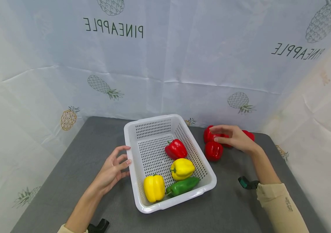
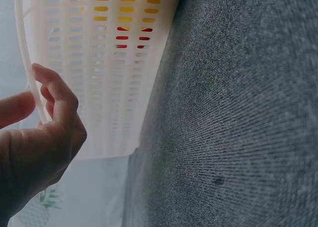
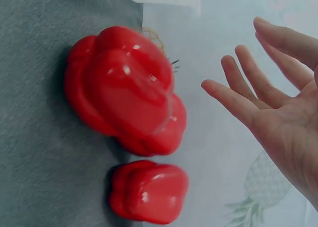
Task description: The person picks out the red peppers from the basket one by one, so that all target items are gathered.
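Note:
A white plastic basket point(image 1: 180, 200) with slotted walls stands on the table. My left hand point(image 1: 111, 170) holds its left rim, thumb on one side and curled fingers on the other in the left wrist view. Inside lie a red bell pepper point(image 1: 176, 149), a yellow bell pepper point(image 1: 182, 169), a second yellow bell pepper point(image 1: 154, 188) and a long green pepper point(image 1: 182, 186). Above several red bell peppers point(image 3: 131, 83) right of the basket hovers my right hand point(image 1: 236, 139), fingers spread and apart from them in the right wrist view. It partly hides those peppers in the head view.
The dark grey table point(image 1: 107, 129) ends at a pale curtain point(image 1: 159, 64) printed with pineapples, which hangs at the back and sides. One red pepper point(image 1: 248, 135) sits near the table's back right corner, partly behind my right hand.

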Available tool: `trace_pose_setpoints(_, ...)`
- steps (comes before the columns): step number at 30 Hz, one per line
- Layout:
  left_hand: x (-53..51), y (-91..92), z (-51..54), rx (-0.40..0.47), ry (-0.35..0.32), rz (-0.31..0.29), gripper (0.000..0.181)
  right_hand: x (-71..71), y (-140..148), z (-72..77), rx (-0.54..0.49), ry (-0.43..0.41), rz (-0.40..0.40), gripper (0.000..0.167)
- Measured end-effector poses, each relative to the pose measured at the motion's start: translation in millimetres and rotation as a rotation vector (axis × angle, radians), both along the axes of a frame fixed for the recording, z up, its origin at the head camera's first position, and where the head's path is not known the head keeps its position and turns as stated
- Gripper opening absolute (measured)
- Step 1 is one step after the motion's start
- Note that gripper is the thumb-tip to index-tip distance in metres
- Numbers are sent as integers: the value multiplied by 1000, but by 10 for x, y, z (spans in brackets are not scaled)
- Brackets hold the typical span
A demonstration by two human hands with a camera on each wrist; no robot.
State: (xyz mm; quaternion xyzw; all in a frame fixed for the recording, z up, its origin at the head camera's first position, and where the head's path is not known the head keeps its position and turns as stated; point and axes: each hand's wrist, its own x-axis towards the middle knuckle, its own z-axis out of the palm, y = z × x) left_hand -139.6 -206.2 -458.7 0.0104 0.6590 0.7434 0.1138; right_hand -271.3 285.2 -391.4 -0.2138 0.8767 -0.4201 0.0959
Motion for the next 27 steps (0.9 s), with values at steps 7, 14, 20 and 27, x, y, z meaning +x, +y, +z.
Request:
trace_pose_setpoints(7,1,0,8,-3,-6,4,64,-33,-141,118,6,34,63,51)
trace_pose_setpoints(14,-6,8,-12,-5,-16,6,64,-47,-298,223,5,53,93,50)
trace_pose_setpoints(20,-5,4,-21,3,-11,-1,63,-82,-445,344,-33,84,134,50)
trace_pose_setpoints(27,-2,-3,-27,17,-4,-8,63,-116,-701,481,-53,107,158,50)
